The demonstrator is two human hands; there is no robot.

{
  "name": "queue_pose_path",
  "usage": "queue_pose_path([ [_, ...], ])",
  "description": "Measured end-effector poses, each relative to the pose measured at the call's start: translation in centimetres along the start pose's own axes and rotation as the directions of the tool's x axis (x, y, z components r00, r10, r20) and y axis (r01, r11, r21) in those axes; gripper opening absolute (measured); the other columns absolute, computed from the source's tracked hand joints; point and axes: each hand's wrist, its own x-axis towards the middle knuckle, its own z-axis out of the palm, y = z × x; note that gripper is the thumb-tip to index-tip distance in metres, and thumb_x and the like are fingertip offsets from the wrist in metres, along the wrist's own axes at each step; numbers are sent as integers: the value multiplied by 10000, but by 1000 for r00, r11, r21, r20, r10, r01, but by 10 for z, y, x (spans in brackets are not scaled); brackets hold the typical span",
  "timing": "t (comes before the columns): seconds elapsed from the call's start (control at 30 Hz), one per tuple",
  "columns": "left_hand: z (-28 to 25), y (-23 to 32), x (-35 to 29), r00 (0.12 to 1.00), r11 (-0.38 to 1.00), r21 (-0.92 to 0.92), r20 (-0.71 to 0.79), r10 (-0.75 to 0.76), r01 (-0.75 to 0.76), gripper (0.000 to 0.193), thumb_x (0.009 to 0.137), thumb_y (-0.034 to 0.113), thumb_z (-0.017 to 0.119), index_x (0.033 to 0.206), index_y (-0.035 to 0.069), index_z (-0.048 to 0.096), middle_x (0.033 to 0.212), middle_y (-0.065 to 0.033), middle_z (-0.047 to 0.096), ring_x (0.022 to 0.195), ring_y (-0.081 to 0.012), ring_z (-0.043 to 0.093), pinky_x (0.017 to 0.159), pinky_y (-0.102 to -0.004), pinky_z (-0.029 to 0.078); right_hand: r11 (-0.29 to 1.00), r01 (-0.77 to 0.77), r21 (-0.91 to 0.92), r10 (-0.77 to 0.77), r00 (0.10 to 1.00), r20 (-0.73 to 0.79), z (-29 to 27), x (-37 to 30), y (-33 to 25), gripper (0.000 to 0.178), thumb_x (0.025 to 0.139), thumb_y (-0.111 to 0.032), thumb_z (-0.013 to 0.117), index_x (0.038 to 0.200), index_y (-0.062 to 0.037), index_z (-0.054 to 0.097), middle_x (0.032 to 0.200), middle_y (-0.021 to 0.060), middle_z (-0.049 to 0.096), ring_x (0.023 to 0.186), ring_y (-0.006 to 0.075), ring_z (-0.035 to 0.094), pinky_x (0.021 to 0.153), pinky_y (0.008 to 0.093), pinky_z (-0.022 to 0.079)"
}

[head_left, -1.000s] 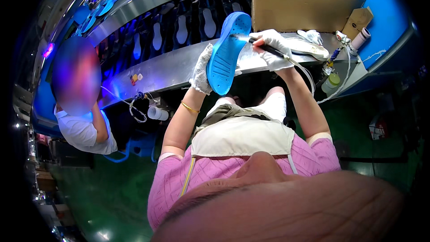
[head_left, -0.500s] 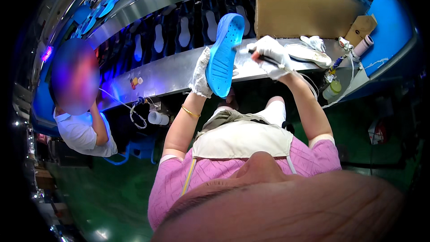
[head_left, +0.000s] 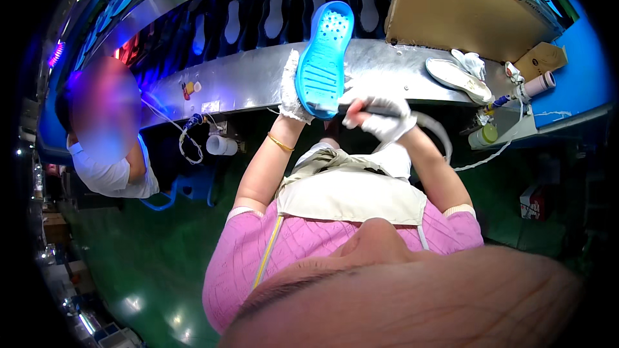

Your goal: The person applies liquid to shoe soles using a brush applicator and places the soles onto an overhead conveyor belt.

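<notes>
Head view has me looking down on a blue shoe sole (head_left: 322, 64) held up in the air over the near edge of the steel table (head_left: 412, 74), touching nothing beneath it that I can see. Its inner face is turned up toward the wearer, the end dotted with small round pits pointing away and the ridged end nearer the body.

From where I stand, the left grip (head_left: 291, 93), a hand in a white knitted glove, is clamped on the sole's left side toward the ridged end; the fingers under it are hidden. The right grip (head_left: 385, 120), gloved with some fingertips bare, is closed around a brush (head_left: 347, 100), whose blurred tip lies over the ridged end. Whether the bristles press on the surface or hover just above it, I cannot tell. A pale tube (head_left: 440, 132) loops behind that grip.

I'd judge the sole light enough for one hand, moulded from foam or rubber: springy rather than brittle, stiffened a little by its raised rim, yet likely to bend if pinched at one tip. The smooth blue could turn slippery when wet, so the glove's knit should help. The best hold looks to be the outer side wall near mid-length, palm supporting from underneath and thumb kept to the rim, leaving the pitted and ridged face uncovered
</notes>
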Motion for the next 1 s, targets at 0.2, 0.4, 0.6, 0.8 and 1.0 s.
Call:
queue_pose_path([
  [0.2, -26, 5, 8, 999, 987, 161, -29, -21, 25, 431, 984, 370, 466, 1272, 53, 513, 1204, -111, 602, 1061, -208, 603, 964, -348, 481, 948, -295, 123, 315, 925, -211, -29, 8, -16, 243, 824, -106, 744, 972, 8, 589, 880, 120, 674, 767, 155, 680, 746, 266, 554],
  [0.4, -21, 17, 3, 965, 824, 511, -209, -158, 245, 485, 991, 393, 455, 1283, 7, 486, 1130, -170, 619, 923, -270, 669, 755, -393, 602, 905, -413, 101, 416, 910, -1, -20, 5, -18, 196, 797, -119, 773, 896, -15, 639, 819, 72, 660, 708, 134, 629, 687, 265, 531],
  [0.6, -12, 10, 2, 976, 811, 549, -181, -120, 201, 507, 974, 402, 497, 1316, 29, 468, 1198, -180, 576, 952, -275, 659, 734, -397, 609, 900, -435, 24, 433, 898, 77, -15, 9, -23, 189, 798, -109, 768, 904, -19, 640, 784, 55, 653, 708, 121, 614, 680, 261, 516],
  [0.8, -16, 3, 7, 979, 816, 558, -200, -42, 149, 486, 975, 397, 500, 1312, 48, 485, 1176, -137, 602, 970, -225, 647, 789, -354, 586, 918, -397, -11, 396, 916, 64, -15, 13, -26, 161, 820, -81, 736, 905, 10, 633, 885, 72, 656, 710, 112, 607, 684, 247, 511],
  [1.0, -7, 2, 3, 985, 909, 389, -135, -103, 148, 506, 993, 394, 453, 1346, 32, 449, 1240, -143, 581, 1065, -246, 612, 882, -351, 542, 893, -445, 64, 449, 874, -188, -23, 9, -23, 207, 832, -161, 742, 899, -3, 626, 832, 84, 650, 706, 149, 658, 671, 267, 541],
])
